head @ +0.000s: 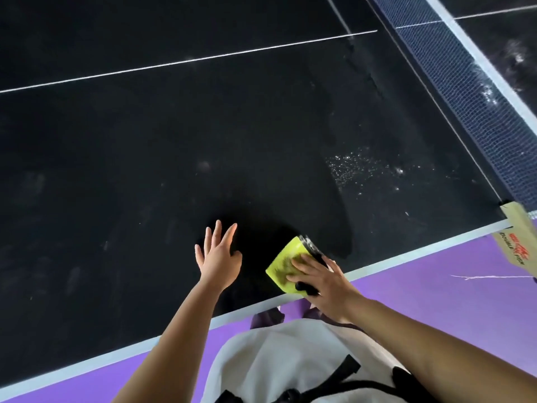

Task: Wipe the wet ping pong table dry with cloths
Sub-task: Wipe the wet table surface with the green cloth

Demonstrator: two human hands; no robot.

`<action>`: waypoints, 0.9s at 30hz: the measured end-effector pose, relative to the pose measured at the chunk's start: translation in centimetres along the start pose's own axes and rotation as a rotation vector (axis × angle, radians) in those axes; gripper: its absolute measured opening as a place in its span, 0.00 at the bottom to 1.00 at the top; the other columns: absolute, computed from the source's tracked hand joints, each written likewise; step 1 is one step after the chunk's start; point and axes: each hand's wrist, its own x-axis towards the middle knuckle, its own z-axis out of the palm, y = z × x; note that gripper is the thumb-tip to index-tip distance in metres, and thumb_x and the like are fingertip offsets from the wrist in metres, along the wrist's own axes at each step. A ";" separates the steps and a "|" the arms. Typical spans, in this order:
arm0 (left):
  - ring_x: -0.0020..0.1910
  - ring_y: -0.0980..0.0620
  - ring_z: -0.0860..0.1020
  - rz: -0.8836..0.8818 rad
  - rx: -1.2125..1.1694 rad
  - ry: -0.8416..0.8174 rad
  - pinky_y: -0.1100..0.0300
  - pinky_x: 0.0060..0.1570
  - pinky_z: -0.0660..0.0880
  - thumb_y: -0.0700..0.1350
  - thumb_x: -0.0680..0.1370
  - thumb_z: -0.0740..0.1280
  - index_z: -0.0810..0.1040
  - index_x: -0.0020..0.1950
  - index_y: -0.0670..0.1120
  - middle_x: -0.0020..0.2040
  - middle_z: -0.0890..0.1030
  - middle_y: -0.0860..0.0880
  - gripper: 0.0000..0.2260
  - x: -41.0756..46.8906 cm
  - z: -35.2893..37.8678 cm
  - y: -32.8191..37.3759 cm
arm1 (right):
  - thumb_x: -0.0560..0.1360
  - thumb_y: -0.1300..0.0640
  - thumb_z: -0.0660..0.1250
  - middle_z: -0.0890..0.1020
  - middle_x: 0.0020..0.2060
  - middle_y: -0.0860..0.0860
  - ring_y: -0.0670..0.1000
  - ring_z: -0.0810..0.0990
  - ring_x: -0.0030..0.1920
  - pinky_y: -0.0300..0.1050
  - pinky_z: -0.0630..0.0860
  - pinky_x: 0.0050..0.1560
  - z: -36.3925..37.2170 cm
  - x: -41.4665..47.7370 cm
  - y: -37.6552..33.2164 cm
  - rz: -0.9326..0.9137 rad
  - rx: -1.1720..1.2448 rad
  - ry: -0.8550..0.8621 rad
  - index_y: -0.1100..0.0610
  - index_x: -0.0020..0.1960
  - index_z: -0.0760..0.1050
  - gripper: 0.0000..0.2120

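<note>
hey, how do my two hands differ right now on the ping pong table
The left hand is empty, fingers spread straight; the right hand presses on a yellow cloth. The left hand is farther in on the table; the right hand sits by its white near edge. Both are bare, palms down.

Matt black table (174, 155), woven mesh net (465, 91), perhaps spongy yellow cloth (283, 264)

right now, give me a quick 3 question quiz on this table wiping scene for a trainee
1. True or false: the left hand holds a cloth.
2. Which hand presses the yellow cloth on the table?
A. left
B. right
3. Where do water droplets glisten: toward the net or far from it?

Key: 1 false, its fingers are spread and bare. 2 B, the right hand. 3 toward the net.
</note>
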 end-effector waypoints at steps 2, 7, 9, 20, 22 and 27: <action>0.81 0.52 0.40 -0.099 -0.073 -0.030 0.46 0.78 0.41 0.46 0.79 0.62 0.59 0.80 0.61 0.83 0.46 0.54 0.30 -0.3 0.1 1.8 | 0.80 0.50 0.64 0.55 0.74 0.29 0.32 0.44 0.77 0.46 0.41 0.79 -0.7 -2.3 1.9 0.081 0.065 0.084 0.37 0.71 0.69 0.21; 0.81 0.48 0.42 -0.063 -0.146 -0.167 0.46 0.78 0.47 0.50 0.79 0.63 0.58 0.80 0.59 0.83 0.48 0.49 0.30 -1.1 1.7 8.1 | 0.80 0.53 0.66 0.77 0.65 0.41 0.50 0.75 0.64 0.42 0.70 0.62 -3.6 -8.7 5.4 0.614 0.330 0.336 0.43 0.71 0.71 0.20; 0.81 0.47 0.44 0.010 -0.172 -0.207 0.45 0.78 0.49 0.49 0.79 0.63 0.59 0.80 0.59 0.83 0.50 0.49 0.30 -1.1 2.5 11.0 | 0.81 0.53 0.64 0.79 0.37 0.45 0.49 0.77 0.37 0.44 0.69 0.40 -5.0 -9.5 6.3 0.787 0.562 0.414 0.46 0.61 0.75 0.10; 0.81 0.45 0.47 0.048 -0.174 -0.129 0.44 0.78 0.50 0.53 0.83 0.57 0.55 0.81 0.59 0.83 0.51 0.48 0.26 5.5 3.6 21.3 | 0.78 0.50 0.68 0.76 0.38 0.54 0.57 0.74 0.42 0.57 0.75 0.48 -15.3 -6.7 10.1 0.806 1.337 1.026 0.57 0.47 0.77 0.10; 0.81 0.45 0.44 -0.005 -0.161 -0.051 0.46 0.78 0.46 0.54 0.84 0.56 0.52 0.82 0.59 0.83 0.48 0.48 0.27 7.9 3.9 22.4 | 0.81 0.55 0.65 0.77 0.38 0.51 0.54 0.74 0.42 0.47 0.69 0.45 -17.7 -5.1 11.7 0.735 1.156 1.072 0.58 0.48 0.77 0.07; 0.81 0.48 0.40 -0.293 -0.247 0.207 0.48 0.78 0.40 0.52 0.83 0.55 0.48 0.82 0.59 0.83 0.43 0.48 0.29 13.9 3.9 24.7 | 0.82 0.57 0.62 0.81 0.61 0.47 0.47 0.78 0.64 0.43 0.70 0.68 -25.4 -0.1 19.3 0.545 0.790 1.096 0.51 0.64 0.77 0.12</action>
